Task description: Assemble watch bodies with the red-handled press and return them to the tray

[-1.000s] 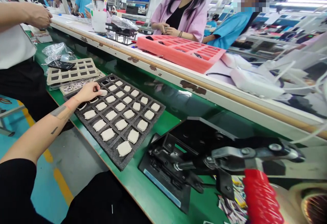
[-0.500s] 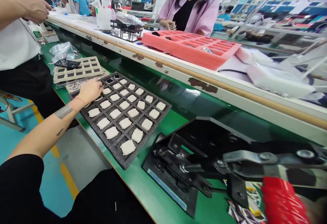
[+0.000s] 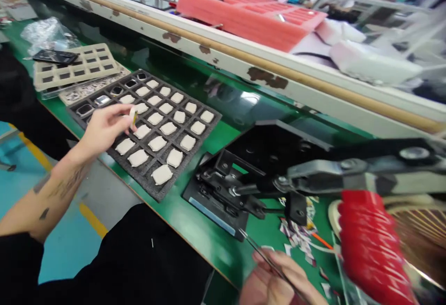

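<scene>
Between the thumb and fingers of my left hand is a small pale square piece with rounded corners, held on edge. That hand hovers over the dark grey foam tray, whose compartments hold many such pale pieces. At the tray's far left, several compartments show black, glassy-looking pieces. My right hand, at the lower edge, grips metal tweezers that point up and left. Their tips lie near the base of a black clamp fixture with a red handle.
Left of the foam tray lie a cream tray, a dark flat device and clear plastic bags. Paper scraps are scattered right of the fixture. A raised shelf behind carries a pink foam tray; a person in pink stands beyond.
My left hand has lifted off the tray's left side and moved right with a pale piece. My right hand has come into view with tweezers. The camera has tilted down.
</scene>
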Demonstrator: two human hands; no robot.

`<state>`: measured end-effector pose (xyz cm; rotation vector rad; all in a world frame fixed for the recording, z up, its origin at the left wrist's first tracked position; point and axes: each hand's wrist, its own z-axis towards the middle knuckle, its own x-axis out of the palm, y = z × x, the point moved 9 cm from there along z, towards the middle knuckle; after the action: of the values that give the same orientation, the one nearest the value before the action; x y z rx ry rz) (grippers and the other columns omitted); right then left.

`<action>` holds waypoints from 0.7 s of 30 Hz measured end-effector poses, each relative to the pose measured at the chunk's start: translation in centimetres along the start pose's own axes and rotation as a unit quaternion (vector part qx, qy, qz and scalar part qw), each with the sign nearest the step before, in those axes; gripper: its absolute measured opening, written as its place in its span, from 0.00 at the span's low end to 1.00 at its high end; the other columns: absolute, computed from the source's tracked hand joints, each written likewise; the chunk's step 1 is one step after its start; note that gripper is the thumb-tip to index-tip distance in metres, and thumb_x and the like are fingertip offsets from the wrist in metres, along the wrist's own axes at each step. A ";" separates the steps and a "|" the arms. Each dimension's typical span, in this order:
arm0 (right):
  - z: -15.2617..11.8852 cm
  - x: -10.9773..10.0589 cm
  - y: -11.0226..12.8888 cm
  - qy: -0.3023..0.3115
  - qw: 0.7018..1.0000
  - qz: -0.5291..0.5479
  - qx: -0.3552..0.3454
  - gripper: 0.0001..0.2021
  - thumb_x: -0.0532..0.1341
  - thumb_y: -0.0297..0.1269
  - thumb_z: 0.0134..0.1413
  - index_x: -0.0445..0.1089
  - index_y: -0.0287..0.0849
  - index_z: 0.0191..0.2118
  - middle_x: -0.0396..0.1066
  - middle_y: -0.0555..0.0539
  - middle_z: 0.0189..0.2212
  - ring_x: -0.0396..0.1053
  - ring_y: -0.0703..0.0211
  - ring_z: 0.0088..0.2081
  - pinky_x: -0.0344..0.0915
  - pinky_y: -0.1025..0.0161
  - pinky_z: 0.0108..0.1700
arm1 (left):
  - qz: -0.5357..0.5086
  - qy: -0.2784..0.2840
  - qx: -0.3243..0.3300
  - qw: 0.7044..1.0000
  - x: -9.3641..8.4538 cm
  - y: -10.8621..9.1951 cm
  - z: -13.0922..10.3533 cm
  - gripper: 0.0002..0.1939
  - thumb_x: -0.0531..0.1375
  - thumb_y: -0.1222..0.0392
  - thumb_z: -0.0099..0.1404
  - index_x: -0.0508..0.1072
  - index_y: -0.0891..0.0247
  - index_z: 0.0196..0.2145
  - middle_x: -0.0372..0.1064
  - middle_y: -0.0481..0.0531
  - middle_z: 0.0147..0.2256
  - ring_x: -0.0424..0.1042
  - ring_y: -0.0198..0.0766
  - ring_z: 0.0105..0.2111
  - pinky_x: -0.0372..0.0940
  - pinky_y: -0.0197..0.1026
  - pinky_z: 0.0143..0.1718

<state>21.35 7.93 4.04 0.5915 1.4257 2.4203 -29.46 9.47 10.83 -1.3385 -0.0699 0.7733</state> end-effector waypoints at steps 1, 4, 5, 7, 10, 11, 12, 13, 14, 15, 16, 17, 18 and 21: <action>-0.1 0.8 0.2 0.007 1.000 0.028 -0.006 0.11 0.79 0.44 0.55 0.80 0.50 0.39 0.81 0.47 0.33 0.80 0.51 0.32 0.83 0.51 0.30 | -0.142 0.062 -0.008 0.988 3.1 -1.5 -2.4 0.25 0.67 0.50 0.75 0.80 0.65 0.63 0.83 0.60 0.38 0.81 0.48 0.35 0.75 0.48 0.40; -0.4 2.4 -0.3 0.026 0.996 0.076 0.031 0.10 0.75 0.41 0.64 0.76 0.47 0.44 0.83 0.49 0.37 0.83 0.55 0.38 0.85 0.56 0.37 | -0.392 0.221 -0.120 0.885 12.4 -4.9 -10.0 0.20 0.62 0.54 0.80 0.81 0.61 0.63 0.83 0.66 0.52 0.83 0.47 0.37 0.75 0.45 0.36; -0.6 2.4 -0.5 0.020 0.996 0.074 0.041 0.09 0.74 0.41 0.66 0.75 0.46 0.45 0.83 0.49 0.38 0.84 0.55 0.38 0.85 0.55 0.40 | -0.436 0.257 -0.152 0.849 15.1 -5.7 -12.1 0.19 0.61 0.54 0.81 0.81 0.60 0.62 0.82 0.66 0.53 0.83 0.45 0.36 0.74 0.44 0.35; -1.0 2.2 -1.2 0.010 0.996 0.066 0.059 0.08 0.71 0.41 0.70 0.76 0.45 0.47 0.83 0.48 0.40 0.84 0.56 0.38 0.85 0.55 0.42 | -0.458 0.299 -0.182 0.817 19.6 -6.3 -14.7 0.18 0.63 0.54 0.80 0.81 0.61 0.62 0.83 0.64 0.49 0.82 0.43 0.35 0.74 0.41 0.35; -1.8 1.8 -1.7 0.007 0.997 0.054 0.058 0.06 0.67 0.39 0.73 0.79 0.43 0.48 0.84 0.45 0.41 0.85 0.56 0.37 0.84 0.57 0.40 | -0.367 0.317 -0.165 0.859 24.0 -5.2 -16.0 0.18 0.69 0.54 0.76 0.81 0.63 0.59 0.82 0.56 0.38 0.78 0.38 0.31 0.70 0.36 0.31; -2.1 1.8 -1.6 0.012 0.997 0.049 0.051 0.06 0.66 0.38 0.74 0.79 0.43 0.49 0.84 0.44 0.41 0.85 0.55 0.38 0.84 0.57 0.39 | -0.325 0.320 -0.148 0.878 24.8 -4.6 -16.1 0.18 0.69 0.55 0.76 0.81 0.63 0.59 0.81 0.54 0.35 0.77 0.37 0.30 0.70 0.36 0.31; -2.3 1.9 -1.5 0.022 0.998 0.043 0.041 0.06 0.66 0.37 0.74 0.79 0.43 0.49 0.84 0.43 0.42 0.85 0.54 0.39 0.84 0.56 0.39 | -0.286 0.323 -0.128 0.893 25.2 -4.2 -16.2 0.17 0.67 0.55 0.77 0.81 0.63 0.59 0.80 0.52 0.33 0.76 0.36 0.30 0.70 0.36 0.33; -2.6 2.2 -1.3 0.038 0.998 0.038 0.032 0.05 0.65 0.35 0.74 0.79 0.44 0.49 0.84 0.43 0.43 0.85 0.52 0.41 0.85 0.54 0.40 | -0.256 0.328 -0.111 0.903 25.5 -3.8 -16.4 0.17 0.65 0.54 0.78 0.80 0.62 0.60 0.79 0.51 0.32 0.77 0.36 0.30 0.72 0.37 0.34; -2.8 2.5 -1.0 0.057 0.998 0.034 0.021 0.06 0.65 0.34 0.74 0.79 0.45 0.50 0.84 0.43 0.44 0.84 0.51 0.44 0.85 0.52 0.42 | -0.234 0.333 -0.098 0.908 25.5 -3.5 -16.6 0.18 0.64 0.54 0.80 0.78 0.61 0.62 0.79 0.50 0.32 0.77 0.37 0.30 0.73 0.37 0.36; -3.0 2.9 -0.7 0.078 0.996 0.031 0.008 0.07 0.65 0.32 0.73 0.80 0.46 0.51 0.84 0.42 0.45 0.84 0.50 0.45 0.85 0.50 0.44 | -0.219 0.337 -0.092 0.911 25.4 -3.3 -16.7 0.20 0.63 0.53 0.81 0.77 0.60 0.65 0.79 0.50 0.32 0.78 0.37 0.31 0.74 0.38 0.38; -3.1 3.3 -0.4 0.101 0.995 0.026 -0.003 0.08 0.65 0.31 0.73 0.80 0.47 0.51 0.85 0.42 0.46 0.84 0.49 0.46 0.85 0.48 0.46 | -0.211 0.340 -0.091 0.912 25.2 -3.1 -16.9 0.21 0.62 0.51 0.81 0.76 0.59 0.66 0.80 0.49 0.32 0.78 0.37 0.31 0.75 0.39 0.38; -3.2 3.6 -0.1 0.120 0.992 0.019 -0.014 0.10 0.65 0.29 0.72 0.80 0.47 0.52 0.85 0.43 0.46 0.84 0.49 0.47 0.84 0.46 0.48 | -0.206 0.342 -0.094 0.912 25.0 -2.9 -17.0 0.22 0.61 0.50 0.81 0.75 0.59 0.67 0.80 0.50 0.32 0.79 0.38 0.31 0.75 0.39 0.37; -3.2 3.8 0.1 0.133 0.991 0.013 -0.022 0.11 0.65 0.28 0.72 0.81 0.48 0.53 0.85 0.43 0.46 0.84 0.48 0.48 0.83 0.45 0.49 | -0.205 0.347 -0.097 0.910 25.0 -2.8 -17.2 0.22 0.61 0.49 0.81 0.75 0.59 0.67 0.80 0.50 0.33 0.79 0.38 0.31 0.76 0.39 0.36; -3.2 4.3 0.1 0.160 0.987 0.003 -0.018 0.12 0.65 0.27 0.71 0.81 0.49 0.53 0.85 0.43 0.46 0.84 0.47 0.48 0.82 0.45 0.52 | -0.213 0.354 -0.095 0.906 25.0 -2.9 -17.2 0.22 0.62 0.48 0.81 0.75 0.59 0.66 0.81 0.51 0.34 0.81 0.40 0.31 0.77 0.39 0.35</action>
<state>16.07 7.26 3.63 0.2023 1.4922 2.6287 -1.19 8.35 -0.63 -1.6457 0.1411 -0.1197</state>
